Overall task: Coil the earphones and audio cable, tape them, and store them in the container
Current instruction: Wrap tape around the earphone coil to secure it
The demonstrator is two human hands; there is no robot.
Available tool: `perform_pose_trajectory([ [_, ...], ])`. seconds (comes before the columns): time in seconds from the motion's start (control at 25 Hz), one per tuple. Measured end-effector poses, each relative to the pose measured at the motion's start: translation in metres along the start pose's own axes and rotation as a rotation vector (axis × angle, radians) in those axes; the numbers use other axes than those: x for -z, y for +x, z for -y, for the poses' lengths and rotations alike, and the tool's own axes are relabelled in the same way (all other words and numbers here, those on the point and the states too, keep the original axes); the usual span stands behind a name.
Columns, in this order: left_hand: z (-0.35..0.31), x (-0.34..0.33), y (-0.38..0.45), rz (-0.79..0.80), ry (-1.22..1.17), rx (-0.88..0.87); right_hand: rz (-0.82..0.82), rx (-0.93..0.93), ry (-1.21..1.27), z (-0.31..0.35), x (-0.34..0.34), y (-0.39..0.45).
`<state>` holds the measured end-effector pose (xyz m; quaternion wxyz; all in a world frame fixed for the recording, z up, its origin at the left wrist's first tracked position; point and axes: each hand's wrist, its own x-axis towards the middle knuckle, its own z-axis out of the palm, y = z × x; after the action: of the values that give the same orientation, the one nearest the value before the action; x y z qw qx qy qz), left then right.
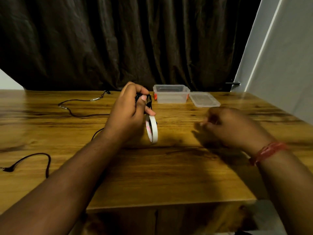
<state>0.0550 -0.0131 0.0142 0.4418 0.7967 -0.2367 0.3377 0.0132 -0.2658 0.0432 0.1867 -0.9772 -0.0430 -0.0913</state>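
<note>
My left hand [130, 111] is raised above the wooden table [169, 175] and closed around a black coiled bundle of earphones [147, 99]. A white tape roll [152, 129] hangs below that hand, standing on edge; whether a finger holds it I cannot tell. My right hand [228, 126] is blurred, to the right, fingers curled with the fingertips pinched; nothing clear shows in it. A black audio cable [81, 114] lies loose across the left of the table, its plug [7, 169] at the left edge. The clear container [171, 94] stands open at the back.
The container's clear lid [204, 99] lies flat just right of it. A dark curtain [127, 41] hangs behind the table. A pale wall panel [279, 56] rises at the right. The table's front edge runs below my forearms.
</note>
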Motion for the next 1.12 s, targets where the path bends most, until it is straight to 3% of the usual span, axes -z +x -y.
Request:
perform_pose_trajectory([
  [0.08, 0.0, 0.0, 0.0, -0.003, 0.001, -0.005, 0.005, 0.103, 0.395, 0.032, -0.024, -0.009],
  [0.2, 0.001, 0.0, 0.0, -0.005, -0.006, -0.02, 0.038, 0.071, 0.7, 0.069, -0.058, -0.006],
  [0.4, 0.003, 0.0, 0.001, -0.006, 0.005, -0.042, 0.06, -0.013, 0.971, 0.088, -0.079, 0.009],
  [0.56, 0.002, 0.001, 0.002, -0.013, -0.036, -0.075, 0.023, -0.036, 1.003, 0.087, -0.08, 0.008],
  [0.72, 0.0, 0.002, 0.0, -0.063, -0.135, -0.115, -0.055, 0.026, 0.849, 0.081, -0.07, 0.001],
  [0.92, 0.008, 0.004, 0.002, -0.077, -0.055, -0.066, -0.204, 0.14, 0.094, 0.05, -0.057, -0.001],
  [1.12, 0.015, 0.003, 0.004, -0.098, -0.003, -0.017, -0.15, 0.131, -0.235, 0.025, -0.05, 0.0],
])
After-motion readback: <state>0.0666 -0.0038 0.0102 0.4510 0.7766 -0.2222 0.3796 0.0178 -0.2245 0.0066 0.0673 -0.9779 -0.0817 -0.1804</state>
